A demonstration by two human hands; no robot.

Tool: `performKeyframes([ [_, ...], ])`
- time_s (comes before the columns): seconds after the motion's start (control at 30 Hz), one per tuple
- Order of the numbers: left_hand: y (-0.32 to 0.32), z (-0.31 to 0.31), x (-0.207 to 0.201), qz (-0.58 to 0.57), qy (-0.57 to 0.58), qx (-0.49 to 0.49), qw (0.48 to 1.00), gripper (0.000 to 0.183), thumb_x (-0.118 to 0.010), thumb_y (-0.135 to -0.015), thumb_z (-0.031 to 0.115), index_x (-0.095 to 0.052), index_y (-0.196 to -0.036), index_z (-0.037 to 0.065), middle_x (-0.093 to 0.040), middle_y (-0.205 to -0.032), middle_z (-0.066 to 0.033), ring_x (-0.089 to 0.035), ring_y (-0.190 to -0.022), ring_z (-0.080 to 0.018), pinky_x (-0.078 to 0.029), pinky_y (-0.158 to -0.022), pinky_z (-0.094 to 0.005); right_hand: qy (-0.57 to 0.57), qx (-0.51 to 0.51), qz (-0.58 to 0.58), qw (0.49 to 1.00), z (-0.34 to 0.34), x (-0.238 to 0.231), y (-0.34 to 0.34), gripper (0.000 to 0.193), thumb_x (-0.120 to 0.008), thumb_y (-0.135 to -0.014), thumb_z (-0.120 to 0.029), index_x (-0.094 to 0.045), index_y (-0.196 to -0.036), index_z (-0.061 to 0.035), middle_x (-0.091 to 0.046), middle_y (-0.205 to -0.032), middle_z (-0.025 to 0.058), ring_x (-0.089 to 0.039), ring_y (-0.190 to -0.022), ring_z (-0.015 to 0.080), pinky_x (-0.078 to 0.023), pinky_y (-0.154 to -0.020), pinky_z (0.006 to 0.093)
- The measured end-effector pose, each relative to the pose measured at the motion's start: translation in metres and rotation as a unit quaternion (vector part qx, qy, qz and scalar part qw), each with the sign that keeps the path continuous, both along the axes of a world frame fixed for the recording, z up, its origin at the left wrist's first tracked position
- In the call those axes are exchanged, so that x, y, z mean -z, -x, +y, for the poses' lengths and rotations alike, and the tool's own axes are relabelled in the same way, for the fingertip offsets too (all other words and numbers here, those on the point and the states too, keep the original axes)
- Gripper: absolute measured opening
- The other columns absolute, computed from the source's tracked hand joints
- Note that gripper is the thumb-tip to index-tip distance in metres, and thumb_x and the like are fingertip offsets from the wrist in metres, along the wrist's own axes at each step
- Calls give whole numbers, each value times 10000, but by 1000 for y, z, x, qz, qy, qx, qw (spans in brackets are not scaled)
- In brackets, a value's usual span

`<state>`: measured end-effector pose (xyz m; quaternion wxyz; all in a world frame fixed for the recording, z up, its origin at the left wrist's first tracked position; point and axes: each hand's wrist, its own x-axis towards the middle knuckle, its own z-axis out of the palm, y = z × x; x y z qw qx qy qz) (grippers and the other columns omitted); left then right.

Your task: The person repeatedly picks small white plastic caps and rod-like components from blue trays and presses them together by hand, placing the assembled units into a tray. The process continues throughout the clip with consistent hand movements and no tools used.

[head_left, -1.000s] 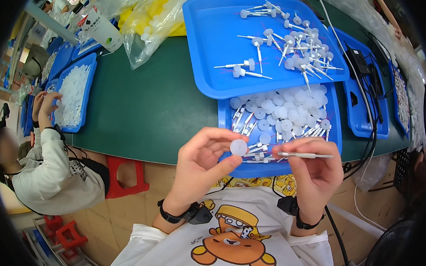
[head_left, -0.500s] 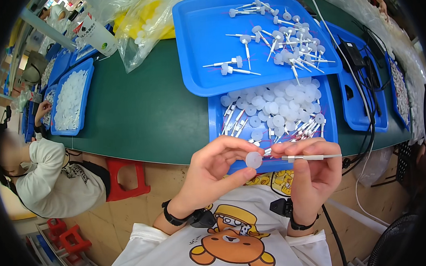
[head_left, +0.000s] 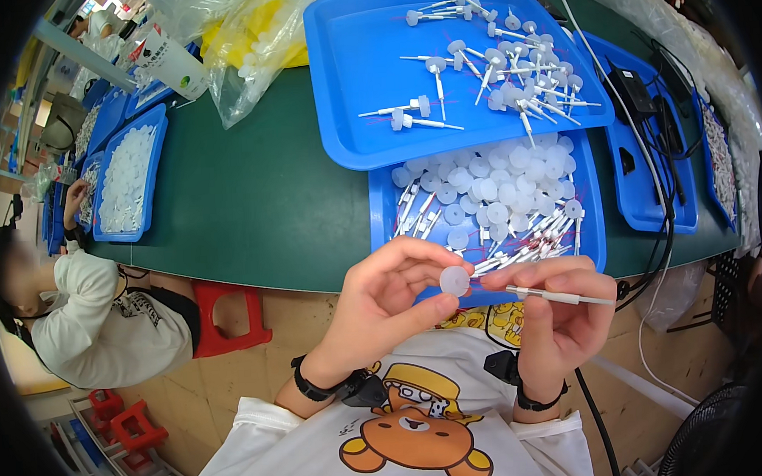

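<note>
Two pinches: the left grip is closed lightly on a frosted disc, and the right grip is narrowed around a slim white stick.
Disc place: between the left grip's thumb and fingertips, just left of the right grip's fingertips.
Stick place: across the right grip, one end pointing left toward the disc, the thin tail poking out to the right; whether anything joins the two is too small to tell.
Disc handling: a rim hold looks best, leaving the face clear, so a small roll of the thumb should be enough to turn it.
Stick handling: holding near the thicker part would likely steer better than holding the tail; light pressure should do, since the shaft looks slender and might bend.
Fingertip spacing: keeping both grips near each other, wrists steady, ought to make fine alignment easier.
Disc look: round, milky white and a little translucent, its face turned upward; a centre hole cannot be made out.
Stick look: white, straight and stepped, with a wider sleeve and a narrower, greyer tail.
Lower blue tray: just beyond both grips, with loose discs heaped above scattered sticks.
Upper blue tray: farther beyond the grips, overlapping the lower one, bearing disc-ended pieces.
Green tabletop: beyond the left grip and to its left.
</note>
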<state>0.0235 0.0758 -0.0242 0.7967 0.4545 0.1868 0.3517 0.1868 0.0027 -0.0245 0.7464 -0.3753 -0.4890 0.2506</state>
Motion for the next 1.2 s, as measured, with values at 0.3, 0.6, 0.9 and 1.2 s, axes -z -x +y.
performKeyframes([
  [0.3, -3, -1, 2, -2, -5, 6, 1000, 346, -652, -857, -97, -542, -1181, -48, -600, -1178, -129, -586, -1121, -183, -491, -944, -318, -23, -2, -39, 999, 0, 4, -1, 293, -585, -847, 155, -461, -1083, 34, -593, -1021, 224, -693, -891, 363, -600, -768, 417],
  [0.6, -5, -2, 1, 27, -34, -17, 999, 368, -665, -847, -102, -538, -1189, -55, -594, -1177, -133, -585, -1095, -174, -527, -881, -297, -28, -3, 0, 1000, 0, 5, 0, 275, -577, -855, 151, -466, -1077, 33, -595, -1017, 214, -694, -895, 352, -602, -774, 412],
  [0.9, -4, -3, 2, 19, -20, -12, 1000, 365, -658, -851, -107, -536, -1192, -58, -594, -1186, -142, -594, -1089, -182, -521, -886, -300, 8, -3, 18, 1000, -2, 11, 2, 282, -558, -863, 156, -452, -1086, 21, -585, -1011, 206, -693, -895, 334, -600, -781, 401],
  [1.2, -6, -4, -1, 36, -33, -22, 999, 359, -660, -851, -103, -556, -1192, -56, -598, -1183, -139, -602, -1103, -188, -509, -913, -308, 33, -11, 14, 999, -6, 8, -1, 301, -571, -852, 163, -453, -1092, 24, -594, -1001, 213, -693, -882, 309, -602, -771, 379],
])
